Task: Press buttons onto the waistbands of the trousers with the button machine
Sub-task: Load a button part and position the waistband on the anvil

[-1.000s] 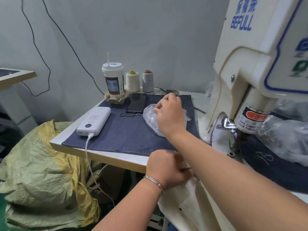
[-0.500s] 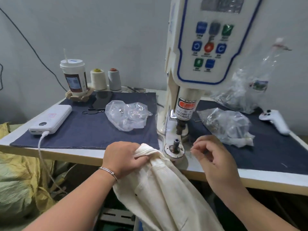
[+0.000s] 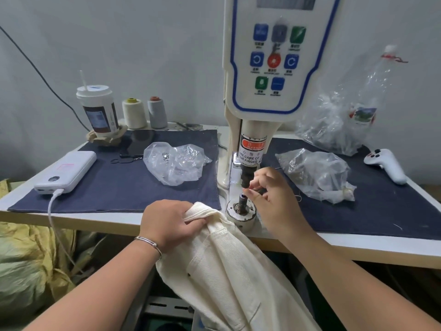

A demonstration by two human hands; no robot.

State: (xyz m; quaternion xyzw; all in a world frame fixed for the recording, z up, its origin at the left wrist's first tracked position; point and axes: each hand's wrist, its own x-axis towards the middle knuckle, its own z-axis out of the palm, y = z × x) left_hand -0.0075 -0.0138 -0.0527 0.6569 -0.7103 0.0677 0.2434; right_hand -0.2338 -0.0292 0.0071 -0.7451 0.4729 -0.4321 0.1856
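- Button machine (image 3: 269,68): cream, upright at the middle of the tabletop (image 3: 334,244); control panel faces the viewer; round lower die (image 3: 241,211) near the front edge.
- Trousers (image 3: 229,271): cream, hanging over the front edge; bunched waistband lies just left of the die.
- Left hand (image 3: 167,223): fingers curled round the waistband, gripping it.
- Right hand (image 3: 272,199): thumb and forefinger pinched together at the die post; the item pinched is too small to tell.
- Clear bag (image 3: 176,163): on the dark cloth mat (image 3: 114,187), left half.
- Power bank (image 3: 65,172): near the left edge.
- Drink cup (image 3: 99,111): back left corner.
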